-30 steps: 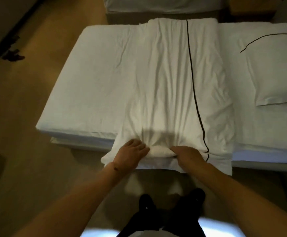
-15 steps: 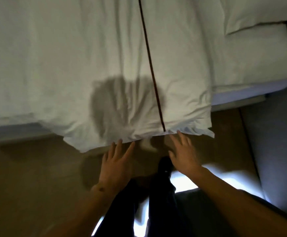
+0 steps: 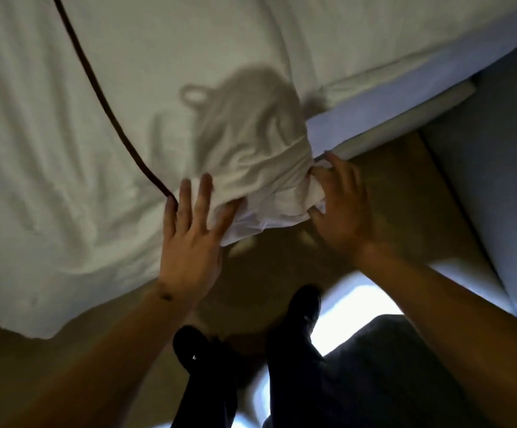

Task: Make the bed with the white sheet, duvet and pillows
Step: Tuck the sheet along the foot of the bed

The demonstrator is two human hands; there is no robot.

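The white duvet (image 3: 65,134), with a dark piping line (image 3: 96,88), hangs over the near edge of the bed. Its right corner (image 3: 269,193) is bunched up between my two hands. My left hand (image 3: 189,239) lies on the duvet edge with fingers spread, and a fold of fabric runs between its thumb and forefinger. My right hand (image 3: 343,208) cups the bunched corner from the right, thumb beneath and fingers along its side. The white sheet (image 3: 374,47) covers the mattress to the right. No pillow is in view.
The bed base edge (image 3: 405,122) runs diagonally at the right. Below is brown floor (image 3: 389,186), with my dark shoes (image 3: 306,307) close to the bed. A pale upholstered surface (image 3: 497,180) stands at the far right.
My view has dropped and shifted right toward the duvet's corner. Both hands, open just off the hem half a second ago, have closed in on the corner and bunched it.
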